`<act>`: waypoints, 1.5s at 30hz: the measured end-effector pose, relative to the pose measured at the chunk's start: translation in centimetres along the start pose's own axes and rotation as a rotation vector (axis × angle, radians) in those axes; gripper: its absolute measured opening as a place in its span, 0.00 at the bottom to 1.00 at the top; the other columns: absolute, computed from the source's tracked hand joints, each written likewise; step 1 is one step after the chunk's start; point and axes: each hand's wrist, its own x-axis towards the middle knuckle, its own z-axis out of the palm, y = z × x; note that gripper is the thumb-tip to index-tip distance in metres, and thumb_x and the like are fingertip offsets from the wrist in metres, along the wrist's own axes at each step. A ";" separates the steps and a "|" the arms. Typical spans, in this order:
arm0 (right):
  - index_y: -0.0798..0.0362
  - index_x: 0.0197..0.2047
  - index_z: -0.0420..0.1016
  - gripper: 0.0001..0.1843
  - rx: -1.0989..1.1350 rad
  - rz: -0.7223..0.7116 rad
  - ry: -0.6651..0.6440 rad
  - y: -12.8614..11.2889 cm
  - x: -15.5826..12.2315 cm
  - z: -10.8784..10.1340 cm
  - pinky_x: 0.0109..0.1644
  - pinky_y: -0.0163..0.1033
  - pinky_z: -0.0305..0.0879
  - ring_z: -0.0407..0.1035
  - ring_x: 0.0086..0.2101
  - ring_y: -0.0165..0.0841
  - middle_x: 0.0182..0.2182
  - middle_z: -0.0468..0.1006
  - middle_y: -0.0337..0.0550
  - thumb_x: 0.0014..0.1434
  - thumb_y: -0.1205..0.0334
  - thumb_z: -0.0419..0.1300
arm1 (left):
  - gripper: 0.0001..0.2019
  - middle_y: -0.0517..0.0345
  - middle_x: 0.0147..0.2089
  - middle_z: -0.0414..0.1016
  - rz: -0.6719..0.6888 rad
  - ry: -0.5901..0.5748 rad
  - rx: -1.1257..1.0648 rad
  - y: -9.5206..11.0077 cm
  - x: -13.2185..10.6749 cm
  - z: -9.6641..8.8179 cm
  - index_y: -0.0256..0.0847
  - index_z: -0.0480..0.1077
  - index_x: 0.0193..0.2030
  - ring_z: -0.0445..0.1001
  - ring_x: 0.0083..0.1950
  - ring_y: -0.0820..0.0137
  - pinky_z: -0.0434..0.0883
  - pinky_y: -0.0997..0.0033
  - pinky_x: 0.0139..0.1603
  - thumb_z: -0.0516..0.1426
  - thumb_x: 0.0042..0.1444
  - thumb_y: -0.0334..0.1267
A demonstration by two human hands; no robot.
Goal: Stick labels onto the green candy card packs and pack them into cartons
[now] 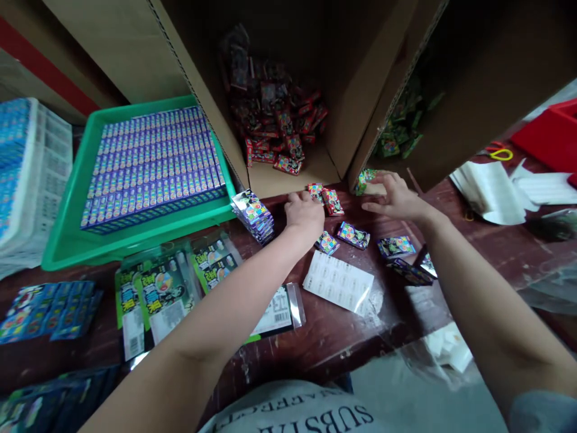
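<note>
My left hand point(304, 213) rests low over the table with its fingers curled down; whatever is under the fingertips is hidden. Right by its fingers lie small red packets point(333, 202). My right hand point(393, 197) has its thumb and fingers apart, with the fingertips at a small green packet point(364, 180) beside the box edge. Between my forearms are purple packets point(353, 235) and a printed white label sheet point(339, 281). A stack of purple packets point(255, 216) leans to the left of my left hand. More dark purple packets point(396, 246) lie near my right wrist.
Ahead stands a cardboard box point(293, 180) holding loose red packets; another box point(406, 90) to its right holds green ones. At left are a green tray point(67, 240) of purple packets and a white basket point(51, 150). Printed bags point(164, 288), blue packets point(54, 310) and yellow-handled scissors point(500, 154) lie around.
</note>
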 end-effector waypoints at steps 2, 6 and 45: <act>0.60 0.69 0.57 0.55 0.002 0.037 0.035 -0.2 0.0 0.5 0.68 0.65 0.53 0.52 0.67 0.63 0.67 0.58 0.68 0.48 0.35 0.68 | 0.20 0.31 0.63 0.65 0.091 0.095 -0.018 1.4 -2.3 -1.9 0.29 0.71 0.58 0.61 0.63 0.39 0.71 0.39 0.54 0.55 0.59 0.32; 0.63 0.70 0.56 0.52 0.013 0.122 0.079 -1.0 2.2 2.3 0.65 0.64 0.60 0.62 0.63 0.61 0.64 0.66 0.68 0.50 0.46 0.69 | 0.24 0.40 0.71 0.54 0.465 0.233 -0.290 2.7 -10.6 -3.8 0.37 0.66 0.62 0.57 0.68 0.45 0.68 0.39 0.64 0.57 0.57 0.34; 0.49 0.72 0.52 0.46 0.431 -0.114 -0.013 -17.3 -29.2 6.4 0.60 0.59 0.68 0.61 0.59 0.52 0.58 0.61 0.57 0.55 0.59 0.66 | 0.43 0.45 0.70 0.51 0.409 -0.156 -0.567 -1.5 -28.0 5.5 0.45 0.50 0.72 0.55 0.74 0.53 0.63 0.47 0.73 0.60 0.49 0.30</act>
